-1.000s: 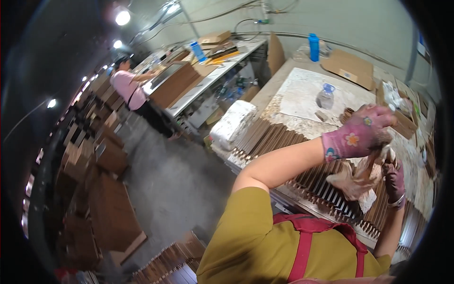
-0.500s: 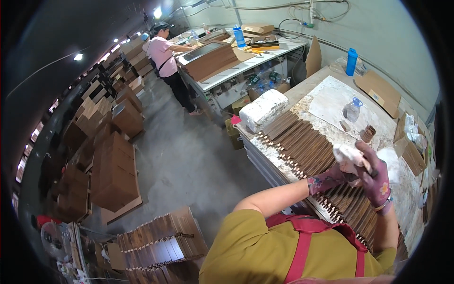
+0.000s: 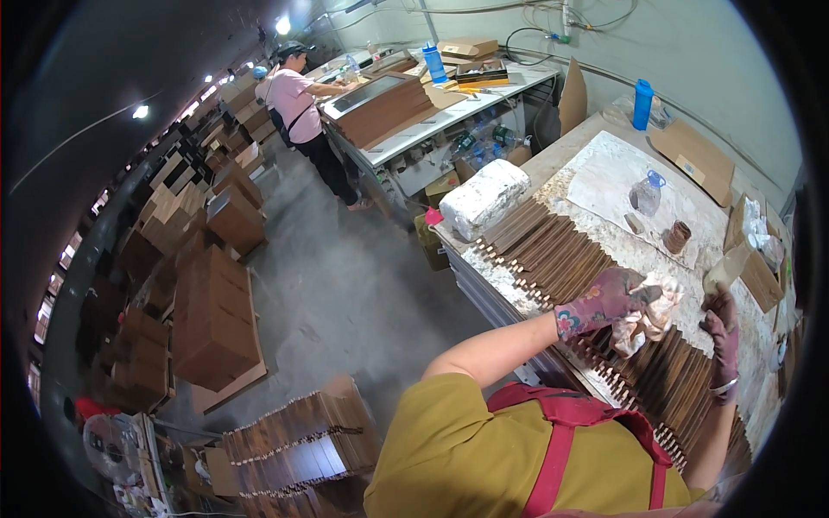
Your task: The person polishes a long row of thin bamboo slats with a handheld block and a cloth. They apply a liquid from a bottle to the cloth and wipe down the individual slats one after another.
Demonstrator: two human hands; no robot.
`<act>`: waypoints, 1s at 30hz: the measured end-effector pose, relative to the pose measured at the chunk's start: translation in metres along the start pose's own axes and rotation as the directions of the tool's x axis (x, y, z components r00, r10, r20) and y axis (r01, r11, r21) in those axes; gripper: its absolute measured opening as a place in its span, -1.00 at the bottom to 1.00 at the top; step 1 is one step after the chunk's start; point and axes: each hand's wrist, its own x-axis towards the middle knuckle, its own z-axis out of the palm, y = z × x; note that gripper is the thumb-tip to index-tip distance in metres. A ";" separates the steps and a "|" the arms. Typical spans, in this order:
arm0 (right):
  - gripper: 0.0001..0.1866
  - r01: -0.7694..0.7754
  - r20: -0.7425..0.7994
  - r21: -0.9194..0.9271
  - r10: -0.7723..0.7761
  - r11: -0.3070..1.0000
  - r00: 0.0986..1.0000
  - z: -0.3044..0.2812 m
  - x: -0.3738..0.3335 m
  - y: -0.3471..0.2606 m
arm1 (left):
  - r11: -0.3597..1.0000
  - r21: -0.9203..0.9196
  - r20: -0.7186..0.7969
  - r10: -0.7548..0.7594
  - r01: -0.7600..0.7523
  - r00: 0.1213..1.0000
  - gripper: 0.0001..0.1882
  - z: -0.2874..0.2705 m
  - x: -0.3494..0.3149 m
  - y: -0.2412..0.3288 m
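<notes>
My left hand [image 3: 609,302], in a purple flowered glove, grips a crumpled whitish rag [image 3: 649,318] over the dark brown wood strips. To its right my right hand [image 3: 724,337], gloved alike, is raised with its fingers bent. At those fingertips is a pale, blurred piece [image 3: 730,266] whose kind I cannot make out. The brown wood strips [image 3: 553,246] lie side by side in a long row, their light peg-like ends toward the table's left edge. Beyond my hands stand a brown-stained container [image 3: 677,237] and a clear jug [image 3: 646,195] with a blue handle.
A white wrapped bundle [image 3: 485,198] sits at the row's far end. Cardboard [image 3: 693,162], a blue bottle [image 3: 642,105] and an open carton [image 3: 760,281] edge the table. A co-worker [image 3: 302,112] stands at another bench. Brown stacks [image 3: 216,319] line the floor at left.
My hands were together at the rag; now they are apart. The left hand has the rag lower over the strips, and the right hand has moved to the right beside the pale piece.
</notes>
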 end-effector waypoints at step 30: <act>-0.26 -0.088 -0.075 0.213 0.107 0.973 0.991 0.132 -0.026 0.003 | 0.685 -0.679 0.290 -0.078 0.263 0.954 -0.56 0.025 -0.015 -0.074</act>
